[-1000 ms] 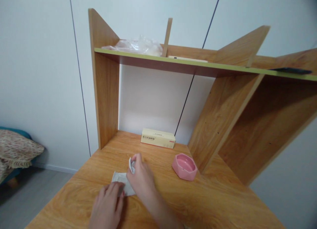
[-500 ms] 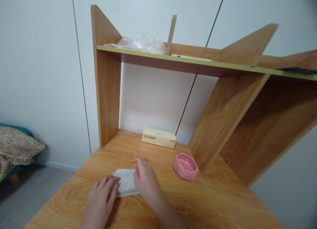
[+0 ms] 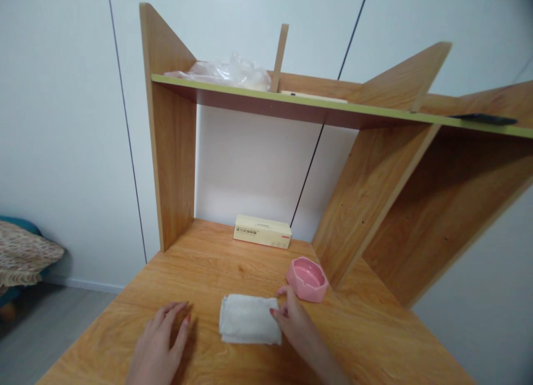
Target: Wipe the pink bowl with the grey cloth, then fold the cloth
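On the desktop lies a folded white cloth (image 3: 250,319), flat and roughly rectangular. My right hand (image 3: 296,323) is at its right edge, the thumb on top of the cloth and the fingers curled beside it; their grip underneath is partly hidden. Just beyond those fingers sits a pink faceted ashtray (image 3: 307,279). My left hand (image 3: 160,340) rests over the wood to the left, fingers apart and holding nothing, with a gap between it and the cloth.
A cream cardboard box (image 3: 262,232) stands at the back of the wooden desk (image 3: 208,263). Above runs a shelf (image 3: 233,99) carrying a clear plastic bag (image 3: 229,74). An upright panel (image 3: 366,190) rises right of the ashtray. Patterned fabric (image 3: 29,257) is at far left.
The folded cloth has shifted right along with my right hand, now near the ashtray. My left hand has come off the cloth. The view has turned slightly.
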### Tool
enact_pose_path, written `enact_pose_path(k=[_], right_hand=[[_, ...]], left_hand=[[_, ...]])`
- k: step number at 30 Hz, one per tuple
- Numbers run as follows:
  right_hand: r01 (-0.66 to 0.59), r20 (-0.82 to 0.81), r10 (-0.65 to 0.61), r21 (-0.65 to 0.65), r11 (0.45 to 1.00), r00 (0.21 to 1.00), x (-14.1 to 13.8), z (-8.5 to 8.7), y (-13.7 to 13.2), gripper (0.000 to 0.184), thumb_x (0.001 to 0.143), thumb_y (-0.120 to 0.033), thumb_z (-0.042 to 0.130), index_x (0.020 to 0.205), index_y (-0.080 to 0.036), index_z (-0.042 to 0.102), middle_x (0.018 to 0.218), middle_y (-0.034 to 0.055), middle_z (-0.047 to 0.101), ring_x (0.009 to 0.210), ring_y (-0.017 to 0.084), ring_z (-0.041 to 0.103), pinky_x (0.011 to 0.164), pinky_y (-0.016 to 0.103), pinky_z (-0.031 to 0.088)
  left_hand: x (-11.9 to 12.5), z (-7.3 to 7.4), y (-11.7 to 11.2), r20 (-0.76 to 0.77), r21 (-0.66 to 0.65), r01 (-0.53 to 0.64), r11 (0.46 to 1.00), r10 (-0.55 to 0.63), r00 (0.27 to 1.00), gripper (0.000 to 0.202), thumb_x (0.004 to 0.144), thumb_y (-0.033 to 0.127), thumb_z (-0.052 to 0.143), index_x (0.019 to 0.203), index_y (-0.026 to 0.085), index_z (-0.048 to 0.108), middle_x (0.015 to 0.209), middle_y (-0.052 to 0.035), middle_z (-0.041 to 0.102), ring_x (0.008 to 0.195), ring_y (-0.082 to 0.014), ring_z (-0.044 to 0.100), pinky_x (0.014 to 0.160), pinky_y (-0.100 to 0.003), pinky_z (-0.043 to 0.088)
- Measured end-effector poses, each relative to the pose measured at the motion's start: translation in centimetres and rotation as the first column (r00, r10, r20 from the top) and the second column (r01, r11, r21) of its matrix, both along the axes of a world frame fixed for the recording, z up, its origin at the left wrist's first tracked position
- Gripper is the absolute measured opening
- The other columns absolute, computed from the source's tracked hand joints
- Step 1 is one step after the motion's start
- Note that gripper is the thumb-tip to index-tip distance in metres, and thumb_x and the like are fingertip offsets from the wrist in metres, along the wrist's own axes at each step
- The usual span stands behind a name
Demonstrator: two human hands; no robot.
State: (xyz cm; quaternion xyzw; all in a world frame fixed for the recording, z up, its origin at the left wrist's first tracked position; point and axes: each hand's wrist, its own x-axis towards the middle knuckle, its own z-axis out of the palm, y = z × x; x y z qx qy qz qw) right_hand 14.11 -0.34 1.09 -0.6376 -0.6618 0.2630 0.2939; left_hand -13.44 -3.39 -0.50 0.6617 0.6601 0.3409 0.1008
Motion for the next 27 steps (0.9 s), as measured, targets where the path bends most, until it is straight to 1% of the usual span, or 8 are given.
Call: enact_pose_path(k=[3,7,14,18,21,23,25,27], right_hand=[[0.106,0.045,-0.107,0.028,0.994,0.993,5.9,-0.2,-0.4,0.018,0.069,-0.018,0.042,0.083,-0.024,0.032,0.052,-0.0092,0.038,0.051,0.014,0.048,0.049,0.021,0.033],[0.214,0.055,-0.218,0.072,0.974,0.974,11.7,-0.2,-0.6,0.018,0.066,-0.023,0.044,0.078,-0.025,0.030,0.048,-0.0100,0.037,0.046,0.014,0.045,0.046,0.022,0.032],[0.253,0.175,-0.281,0.166,0.953,0.944,13.7,-0.7,-0.6,0.016,0.065,-0.024,0.042,0.077,-0.024,0.031,0.055,-0.0053,0.047,0.050,0.016,0.051,0.050,0.024,0.037],[0.226,0.252,-0.309,0.312,0.923,0.917,12.8,0.2,-0.6,0.017,0.069,-0.028,0.040,0.085,-0.020,0.039,0.078,0.0074,0.058,0.073,0.022,0.058,0.066,0.033,0.043],[0.156,0.246,-0.298,0.468,0.870,0.922,9.6,1.8,-0.8,0.031,0.074,-0.030,0.038,0.101,-0.014,0.043,0.100,0.0144,0.055,0.095,0.025,0.053,0.082,0.037,0.041],[0.066,0.256,-0.200,0.454,0.889,0.946,6.4,2.5,-0.9,0.032,0.077,-0.029,0.036,0.104,-0.015,0.045,0.097,0.0113,0.057,0.095,0.023,0.054,0.084,0.037,0.041],[-0.108,0.309,-0.005,0.349,0.931,0.951,2.9,2.4,-1.0,0.030,0.079,-0.026,0.034,0.102,-0.015,0.051,0.100,0.0105,0.058,0.099,0.021,0.052,0.088,0.036,0.039],[-0.235,0.348,0.152,0.213,0.948,0.925,-0.1,1.7,-0.9,0.038,0.080,-0.022,0.033,0.113,-0.011,0.048,0.116,0.0127,0.052,0.110,0.020,0.045,0.095,0.034,0.035]], left_hand=[[0.0,-0.2,0.2,0.010,0.063,-0.066,0.996,0.066,0.998,0.038,0.075,0.040,0.038,0.094,0.016,0.060,0.102,-0.0102,0.059,0.097,-0.0269,0.055,0.087,-0.042,0.042],[0.3,0.3,0.2,0.008,0.058,-0.048,0.997,0.047,0.999,0.039,0.074,0.040,0.038,0.093,0.015,0.060,0.102,-0.0117,0.060,0.095,-0.0274,0.056,0.086,-0.043,0.044],[0.9,1.2,0.4,-0.015,0.165,-0.067,0.984,0.071,0.997,0.045,0.076,0.038,0.034,0.107,0.012,0.054,0.116,-0.0133,0.054,0.107,-0.0256,0.051,0.092,-0.041,0.041],[1.2,2.7,0.7,-0.131,0.163,-0.016,0.986,0.037,0.991,0.043,0.078,0.034,0.034,0.107,0.010,0.055,0.116,-0.0137,0.055,0.106,-0.0253,0.052,0.089,-0.040,0.044],[2.2,4.8,0.9,-0.246,0.143,0.059,0.988,-0.023,0.969,0.042,0.078,0.031,0.034,0.110,0.011,0.054,0.115,-0.0122,0.057,0.105,-0.0239,0.053,0.090,-0.039,0.043],[3.4,6.2,1.2,-0.300,0.135,0.118,0.984,-0.073,0.951,0.043,0.080,0.030,0.033,0.114,0.010,0.051,0.118,-0.0120,0.054,0.108,-0.0239,0.051,0.092,-0.040,0.040],[4.7,7.1,1.8,-0.347,0.091,0.179,0.980,-0.137,0.928,0.044,0.081,0.026,0.032,0.118,0.008,0.048,0.121,-0.0131,0.051,0.110,-0.0242,0.048,0.094,-0.041,0.038],[6.1,7.4,2.8,-0.384,0.022,0.241,0.970,-0.215,0.898,0.044,0.081,0.022,0.031,0.120,0.008,0.045,0.125,-0.0128,0.047,0.114,-0.0237,0.045,0.096,-0.039,0.035]])
